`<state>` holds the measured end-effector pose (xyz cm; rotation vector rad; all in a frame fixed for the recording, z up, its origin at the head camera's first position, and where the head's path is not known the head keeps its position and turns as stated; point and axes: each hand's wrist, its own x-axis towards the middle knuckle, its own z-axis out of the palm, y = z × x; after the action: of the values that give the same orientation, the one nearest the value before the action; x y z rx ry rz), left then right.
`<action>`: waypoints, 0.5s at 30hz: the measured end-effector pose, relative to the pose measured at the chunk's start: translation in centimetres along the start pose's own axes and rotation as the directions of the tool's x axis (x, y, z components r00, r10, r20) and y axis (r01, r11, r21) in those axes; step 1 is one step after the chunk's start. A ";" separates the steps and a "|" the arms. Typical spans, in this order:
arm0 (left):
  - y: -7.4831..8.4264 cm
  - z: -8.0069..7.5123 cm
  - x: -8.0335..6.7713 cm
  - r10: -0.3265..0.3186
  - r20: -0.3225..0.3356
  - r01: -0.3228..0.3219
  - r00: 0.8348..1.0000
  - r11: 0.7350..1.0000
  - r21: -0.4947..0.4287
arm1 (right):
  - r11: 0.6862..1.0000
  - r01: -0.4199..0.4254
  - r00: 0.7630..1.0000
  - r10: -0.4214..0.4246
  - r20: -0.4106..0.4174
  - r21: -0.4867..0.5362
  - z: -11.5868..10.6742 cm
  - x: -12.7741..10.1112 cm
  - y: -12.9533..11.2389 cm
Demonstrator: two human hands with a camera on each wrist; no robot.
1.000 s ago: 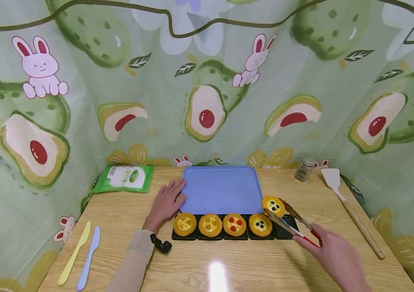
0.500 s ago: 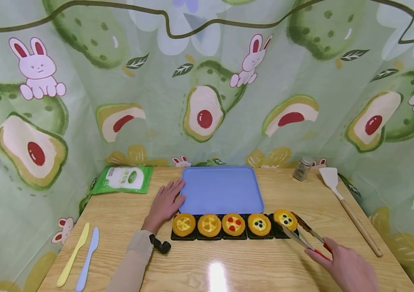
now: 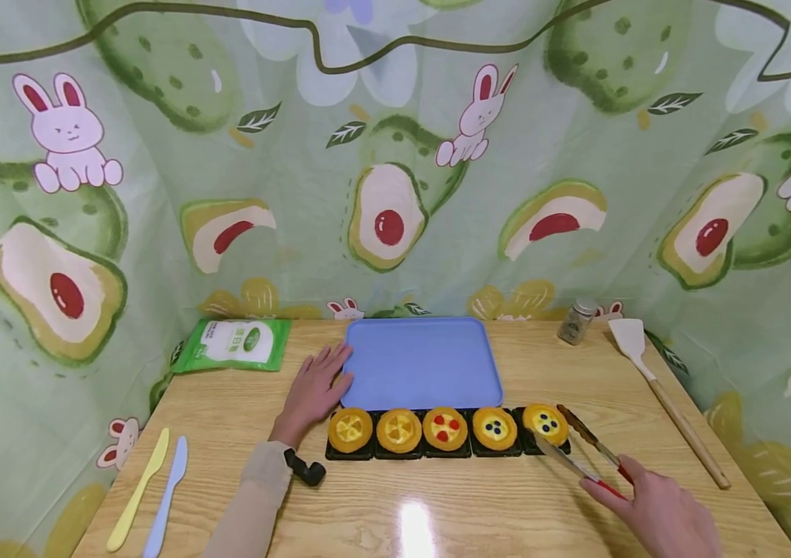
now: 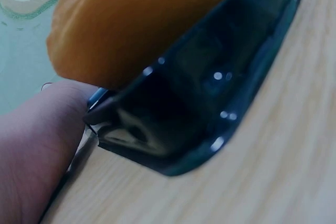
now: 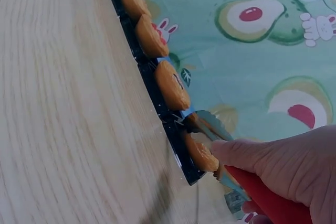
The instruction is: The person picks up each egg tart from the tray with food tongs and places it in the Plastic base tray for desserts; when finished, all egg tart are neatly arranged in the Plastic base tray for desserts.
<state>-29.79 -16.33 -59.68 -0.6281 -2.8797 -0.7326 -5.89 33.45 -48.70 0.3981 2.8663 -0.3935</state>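
My right hand [image 3: 668, 504] grips metal tongs [image 3: 580, 463] by their red handles. The tong tips stand on either side of an egg tart [image 3: 544, 425] with dark blue berries, which sits in the rightmost black tray [image 3: 530, 445]. In the right wrist view the tongs' scalloped tips straddle that tart. To its left several more tarts sit in black trays in one row: a second blue-berry tart [image 3: 495, 428], a red-berry tart [image 3: 445, 428] and yellow-topped ones [image 3: 398, 431]. My left hand [image 3: 313, 387] rests with extended fingers at the left edge of a blue tray [image 3: 423, 364].
A green-and-white packet [image 3: 238, 345] lies at the back left. Yellow [image 3: 139, 492] and blue [image 3: 167, 500] knives lie at the front left. A glass jar [image 3: 577, 322] stands back right, beside a white spatula [image 3: 668, 403] with a wooden handle. Patterned cloth surrounds the table.
The tongs have carried the blue-berry tart right and down into the formerly vacant rightmost black tray. Their tips have spread slightly around it. My left hand has stayed at the blue tray.
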 end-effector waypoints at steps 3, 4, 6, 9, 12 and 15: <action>0.1 -0.1 0.0 0.003 0.000 -0.003 1.000 1.000 0.000 | 0.999 -0.002 1.000 0.003 -0.029 0.038 -0.2 -0.1 -0.1; 0.2 -0.1 0.0 0.003 -0.001 -0.003 1.000 1.000 -0.001 | 0.999 0.000 0.999 0.002 -0.048 0.054 -0.3 -0.2 -0.1; 0.3 -0.2 0.0 0.003 -0.001 -0.003 1.000 1.000 -0.003 | 0.996 0.002 0.996 0.006 -0.094 0.088 -0.4 -0.1 -0.2; 0.4 -0.3 -0.1 0.001 -0.004 -0.001 1.000 1.000 -0.005 | 0.991 0.000 0.988 0.021 -0.155 0.134 -0.5 0.4 -0.2; 0.4 -0.2 -0.1 0.006 -0.015 -0.006 1.000 1.000 -0.010 | 0.985 -0.017 0.981 0.049 -0.187 0.170 -0.4 1.5 0.0; 0.3 -0.1 -0.1 0.015 -0.027 -0.016 1.000 1.000 -0.011 | 0.979 -0.038 0.975 0.080 -0.208 0.199 0.0 2.8 0.6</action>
<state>-29.53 -16.14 -59.52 -0.6362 -2.8453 -0.7493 -8.36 34.66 -49.54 0.5933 3.0249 -0.6606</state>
